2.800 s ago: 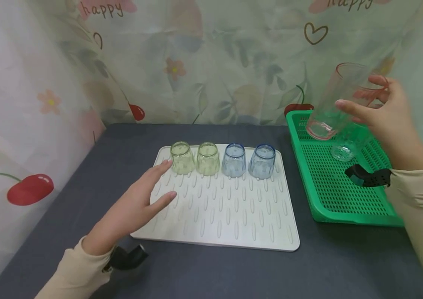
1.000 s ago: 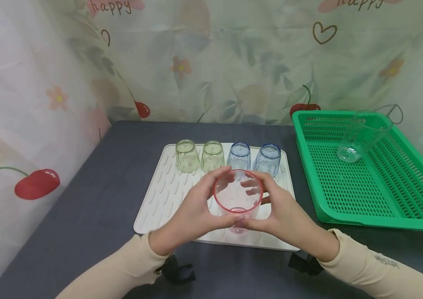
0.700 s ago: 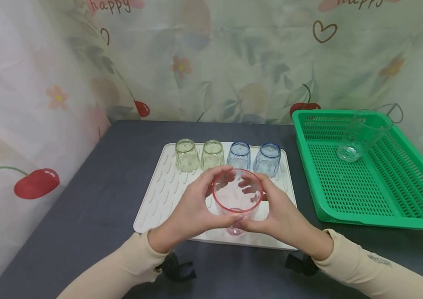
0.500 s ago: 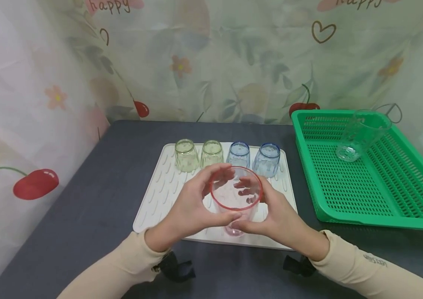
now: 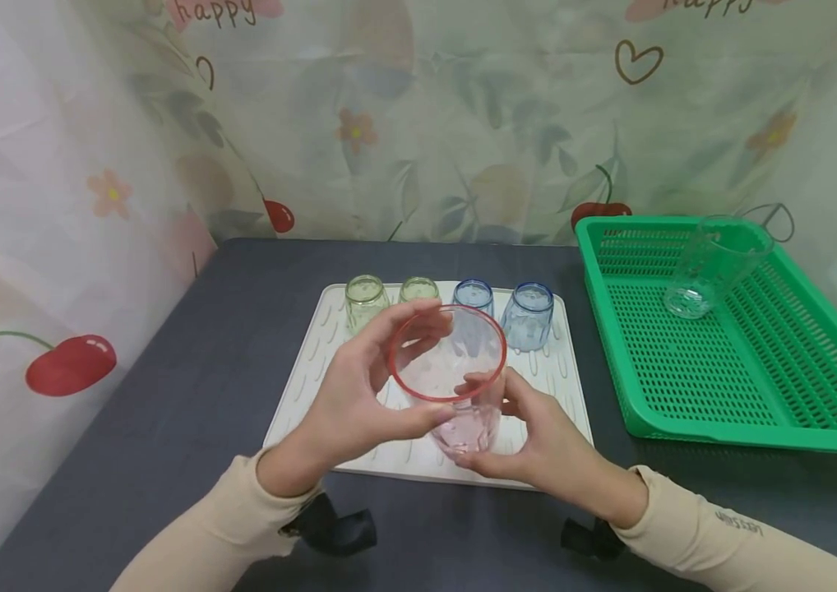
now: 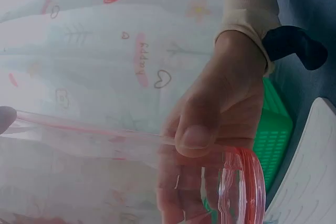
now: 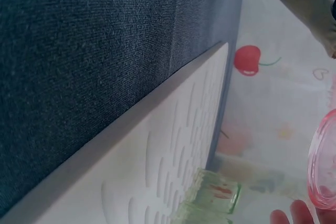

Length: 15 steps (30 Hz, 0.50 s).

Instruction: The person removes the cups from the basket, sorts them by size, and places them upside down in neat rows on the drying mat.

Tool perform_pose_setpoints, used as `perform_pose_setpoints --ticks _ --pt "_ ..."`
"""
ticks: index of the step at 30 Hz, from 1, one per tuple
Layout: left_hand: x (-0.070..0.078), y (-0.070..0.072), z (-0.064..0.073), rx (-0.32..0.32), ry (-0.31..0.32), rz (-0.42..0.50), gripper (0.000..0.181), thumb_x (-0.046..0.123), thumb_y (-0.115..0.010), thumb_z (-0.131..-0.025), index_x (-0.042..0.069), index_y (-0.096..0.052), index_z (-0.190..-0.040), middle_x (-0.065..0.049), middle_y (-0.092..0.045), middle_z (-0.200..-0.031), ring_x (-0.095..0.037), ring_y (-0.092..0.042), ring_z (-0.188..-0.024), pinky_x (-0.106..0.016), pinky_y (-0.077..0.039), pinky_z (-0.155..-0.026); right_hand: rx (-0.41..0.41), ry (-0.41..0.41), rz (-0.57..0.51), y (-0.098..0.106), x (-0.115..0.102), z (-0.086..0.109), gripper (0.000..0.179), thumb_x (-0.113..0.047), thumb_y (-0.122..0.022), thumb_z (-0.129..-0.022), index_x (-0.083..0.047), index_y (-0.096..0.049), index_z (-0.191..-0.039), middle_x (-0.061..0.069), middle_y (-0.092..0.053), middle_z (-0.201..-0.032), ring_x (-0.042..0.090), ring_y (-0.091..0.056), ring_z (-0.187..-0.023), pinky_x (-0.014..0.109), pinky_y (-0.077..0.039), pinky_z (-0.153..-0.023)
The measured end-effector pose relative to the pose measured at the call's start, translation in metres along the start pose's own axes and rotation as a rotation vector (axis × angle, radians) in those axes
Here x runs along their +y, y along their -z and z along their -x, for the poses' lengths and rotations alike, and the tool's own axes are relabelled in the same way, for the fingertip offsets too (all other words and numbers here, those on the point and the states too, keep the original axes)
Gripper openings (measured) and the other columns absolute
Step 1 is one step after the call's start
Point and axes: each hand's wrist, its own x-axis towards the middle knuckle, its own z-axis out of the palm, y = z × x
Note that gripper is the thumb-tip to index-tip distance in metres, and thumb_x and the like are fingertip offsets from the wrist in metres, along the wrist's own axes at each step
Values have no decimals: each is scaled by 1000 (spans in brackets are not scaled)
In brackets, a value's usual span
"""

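Observation:
Both hands hold a tall pink-tinted glass (image 5: pixel 466 419) with a red rim, raised over the white ribbed drying mat (image 5: pixel 293 411). My left hand (image 5: pixel 352 395) grips it near the rim, thumb in front and fingers behind. My right hand (image 5: pixel 547 436) grips it lower, by the base. In the left wrist view the right thumb (image 6: pixel 197 135) presses the glass wall beside the thick base. Two green glasses (image 5: pixel 365 300) and two blue glasses (image 5: pixel 528 316) stand upside down along the mat's far edge, some partly hidden. The right wrist view catches only the glass's base (image 7: pixel 321 166) and some fingertips.
On the right sits a green plastic basket (image 5: pixel 614 395), with a clear glass mug (image 5: pixel 714 255) leaning inside at its far end. A dark cloth (image 5: pixel 167 370) covers the table. Printed curtains (image 5: pixel 278 123) hang close behind and at the sides.
The right hand brought the pink glass from the basket to over the mat, where the left hand joined. Lately the rim has tipped leftward and the right hand has slid down to the base.

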Motion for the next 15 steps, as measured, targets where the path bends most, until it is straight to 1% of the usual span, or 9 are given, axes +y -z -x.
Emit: perform_pose_setpoints --ticks 3,7,10,13,15 --pt "2 3 0 1 -7 32 79 -15 -78 -67 -6 -42 -137 -26 -51 -132 -29 -52 -125 -38 -41 -107 7 13 -4 1 -1 1 57 -23 -85 -75 -19 -53 -121 -6 -60 -116 11 -59 -108 37 -52 -93" --pt "0 10 0 14 -8 84 78 9 -83 -74 -7 -40 -138 -26 -51 -131 -28 -53 -124 -40 -42 -105 33 28 11 8 -5 3 59 -19 -87 -72 -17 -54 -122 -4 -61 -111 12 -60 -99 31 -54 -91" --pt "-2 16 1 18 2 122 83 23 -84 -77 -8 -39 -138 -23 -52 -130 -26 -53 -124 -40 -43 -104 61 45 50 16 -7 3 65 -13 -87 -70 -15 -54 -126 -3 -62 -113 11 -59 -98 25 -53 -89" --pt "-4 22 2 7 17 148 84 22 -83 -77 -9 -36 -139 -20 -50 -132 -24 -53 -124 -41 -44 -101 95 78 72 26 -9 4 71 -5 -87 -67 -9 -54 -130 3 -63 -116 10 -58 -98 21 -53 -86" --pt "-4 25 4 -8 29 145 85 22 -83 -78 -8 -35 -141 -18 -49 -133 -23 -52 -125 -40 -44 -101 108 94 58 32 -12 4 73 1 -86 -67 -5 -53 -131 5 -62 -119 8 -58 -100 19 -53 -83"
